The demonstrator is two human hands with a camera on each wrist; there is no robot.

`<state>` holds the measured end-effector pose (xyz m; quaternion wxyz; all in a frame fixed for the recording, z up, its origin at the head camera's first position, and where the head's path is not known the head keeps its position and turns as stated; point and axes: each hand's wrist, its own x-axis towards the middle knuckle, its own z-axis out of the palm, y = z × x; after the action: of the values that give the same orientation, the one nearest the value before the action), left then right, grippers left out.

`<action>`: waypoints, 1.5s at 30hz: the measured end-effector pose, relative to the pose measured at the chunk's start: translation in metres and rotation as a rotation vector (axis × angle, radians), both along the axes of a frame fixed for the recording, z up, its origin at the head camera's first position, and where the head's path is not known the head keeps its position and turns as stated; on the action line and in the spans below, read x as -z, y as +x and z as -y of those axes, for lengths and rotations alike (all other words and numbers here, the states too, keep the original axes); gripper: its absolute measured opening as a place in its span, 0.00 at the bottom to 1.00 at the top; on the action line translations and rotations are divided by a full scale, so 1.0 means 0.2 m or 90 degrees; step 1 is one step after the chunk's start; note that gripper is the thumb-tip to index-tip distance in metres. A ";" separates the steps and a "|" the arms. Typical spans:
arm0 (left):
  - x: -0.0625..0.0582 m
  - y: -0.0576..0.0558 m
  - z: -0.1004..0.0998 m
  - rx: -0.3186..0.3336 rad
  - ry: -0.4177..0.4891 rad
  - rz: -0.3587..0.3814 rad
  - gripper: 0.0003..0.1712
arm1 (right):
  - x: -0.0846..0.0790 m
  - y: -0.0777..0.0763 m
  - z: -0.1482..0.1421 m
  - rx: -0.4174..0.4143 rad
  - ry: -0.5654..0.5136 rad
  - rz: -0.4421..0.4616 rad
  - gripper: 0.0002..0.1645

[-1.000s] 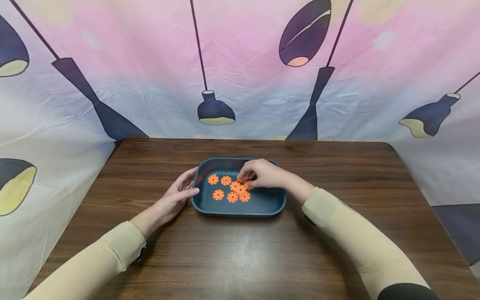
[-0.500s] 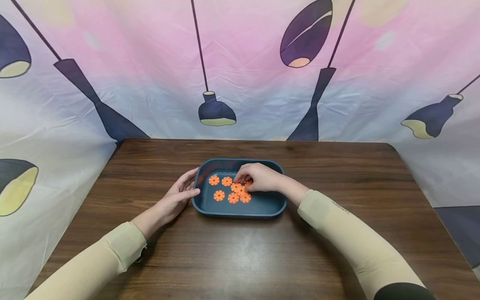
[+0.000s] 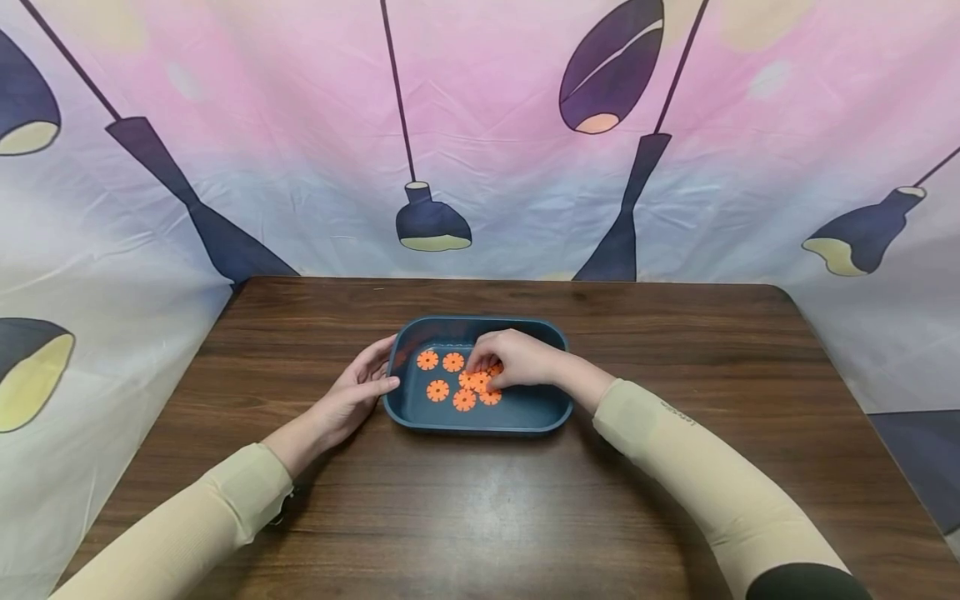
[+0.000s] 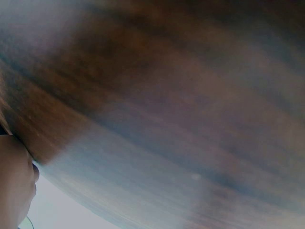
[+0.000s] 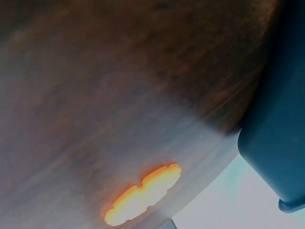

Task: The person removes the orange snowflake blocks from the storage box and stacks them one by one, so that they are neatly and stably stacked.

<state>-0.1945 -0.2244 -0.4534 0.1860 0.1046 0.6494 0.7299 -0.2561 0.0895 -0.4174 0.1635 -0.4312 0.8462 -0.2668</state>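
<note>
In the head view, several orange notched building discs lie in a dark blue rounded tray, some overlapping in a cluster. My left hand holds the tray's left end, thumb on the rim and fingers along the outer wall. My right hand reaches over the tray, curled fingers and thumb down at the cluster, where they seem to pinch an overlapping disc. The hand partly hides another disc. The right wrist view shows a glaring orange scalloped shape beside the tray's blue wall.
The tray stands on a dark wood-grain table, towards its far side. Behind the table hangs a printed cloth with lamp-like shapes. The left wrist view shows mostly blurred tabletop.
My right hand has shifted slightly left and nearer to me within the tray. The discs under its fingers have moved a little with it. My left hand stays on the tray's left end.
</note>
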 end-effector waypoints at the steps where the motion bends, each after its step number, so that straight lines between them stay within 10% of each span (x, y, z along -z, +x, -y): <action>1: 0.00 0.00 0.00 0.000 0.001 -0.001 0.42 | 0.00 0.00 0.00 -0.002 0.002 -0.002 0.18; 21: 0.00 0.00 0.01 -0.002 -0.007 0.008 0.43 | -0.02 0.02 0.02 0.010 -0.021 0.059 0.08; 45: 0.00 0.00 0.00 -0.007 0.001 -0.002 0.43 | -0.29 -0.01 -0.31 0.119 -0.098 0.097 0.03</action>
<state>-0.1935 -0.2245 -0.4525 0.1810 0.1023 0.6497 0.7312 -0.2584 0.1514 -0.3586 0.1683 -0.3404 0.8449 -0.3768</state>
